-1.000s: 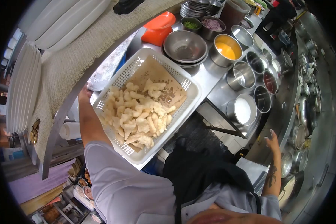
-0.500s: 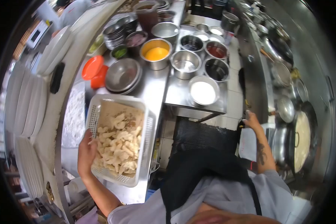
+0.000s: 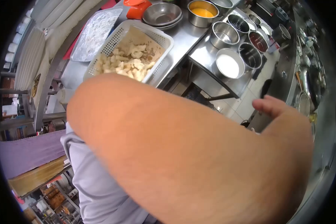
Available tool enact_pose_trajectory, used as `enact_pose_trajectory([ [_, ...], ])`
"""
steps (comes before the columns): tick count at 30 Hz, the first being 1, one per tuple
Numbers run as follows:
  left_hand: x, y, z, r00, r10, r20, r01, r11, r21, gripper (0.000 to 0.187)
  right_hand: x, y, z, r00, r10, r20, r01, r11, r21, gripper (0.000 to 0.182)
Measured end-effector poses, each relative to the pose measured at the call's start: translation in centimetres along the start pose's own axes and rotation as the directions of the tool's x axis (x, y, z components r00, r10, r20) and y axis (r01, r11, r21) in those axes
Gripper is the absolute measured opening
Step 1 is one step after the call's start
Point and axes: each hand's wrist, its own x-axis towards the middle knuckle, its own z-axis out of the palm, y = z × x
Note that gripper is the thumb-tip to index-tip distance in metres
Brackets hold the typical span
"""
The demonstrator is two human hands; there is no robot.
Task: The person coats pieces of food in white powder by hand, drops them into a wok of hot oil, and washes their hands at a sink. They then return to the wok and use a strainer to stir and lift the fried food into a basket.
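My left forearm crosses close in front of the camera, hiding much of the middle of the view. At its right end is my left hand (image 3: 283, 117), raised and near the camera. A fingertip or thumb shows, while the other fingers are hidden or blurred, so its grip cannot be made out. It touches none of the kitchen things that I can see. Beyond the elbow, the white perforated plastic basket (image 3: 163, 41) sits on the steel counter, holding pale battered pieces (image 3: 132, 61) on brown paper. The arm covers its near edge. My right hand is out of view.
A tray of white powder (image 3: 95, 35) lies left of the basket. Steel bowls (image 3: 162, 14) and a pot of orange liquid (image 3: 202, 13) stand behind. On the lower steel table are several pots, one with white contents (image 3: 228, 65). Plates (image 3: 31, 56) are stacked at left.
My left hand has left the basket's side and swung up and right across the camera. The view has turned, putting the basket higher in it. My right hand has gone out of view.
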Motion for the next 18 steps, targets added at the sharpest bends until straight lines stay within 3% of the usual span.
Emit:
enact_pose_trajectory([
  [8,-6.9,-1.3,-1.5,0.994,-0.071,0.086,0.071,0.997,-0.001,0.037,-4.4,-4.3,5.0,0.989,0.138,-0.057,-0.143,0.986,-0.083,0.068],
  [10,-8.7,-3.7,-1.0,0.972,-0.148,0.182,0.14,0.989,0.056,0.039,-5.7,-7.5,4.9,0.974,0.168,-0.151,-0.168,0.986,0.009,0.067],
  [11,-8.3,-5.1,0.1,0.954,-0.172,0.245,0.153,0.984,0.093,0.039,-5.7,-7.7,4.3,0.987,0.088,-0.134,-0.077,0.994,0.081,0.068],
  [12,-6.8,-6.3,1.3,0.944,-0.121,0.306,0.091,0.99,0.111,0.041,-6.7,-8.4,4.4,0.947,0.237,-0.219,-0.251,0.967,-0.04,0.068],
  [13,-4.3,-6.7,2.1,0.949,-0.006,0.315,-0.035,0.992,0.122,0.041,-7.6,-9.7,2.9,0.901,0.36,-0.242,-0.358,0.932,0.054,0.066],
  [14,-2.5,-6.7,2.9,0.938,0.183,0.293,-0.21,0.976,0.064,0.04,-8.6,-11.2,1.3,0.864,0.45,-0.227,-0.425,0.893,0.149,0.065],
  [16,-0.5,-5.9,2.7,0.864,0.462,0.201,-0.468,0.883,-0.016,0.04,-10.2,-11.3,-0.3,0.809,0.5,-0.309,-0.475,0.866,0.157,0.068],
  [17,-9.7,-7.5,0.0,0.824,0.551,0.129,-0.55,0.834,-0.046,0.04,-13.8,-23.6,2.1,0.798,0.483,-0.362,-0.482,0.871,0.099,0.069],
  [18,-10.4,-7.3,-0.3,0.77,0.629,0.102,-0.626,0.777,-0.068,0.039,-15.1,-24.9,2.5,0.771,0.504,-0.389,-0.505,0.856,0.109,0.069],
])
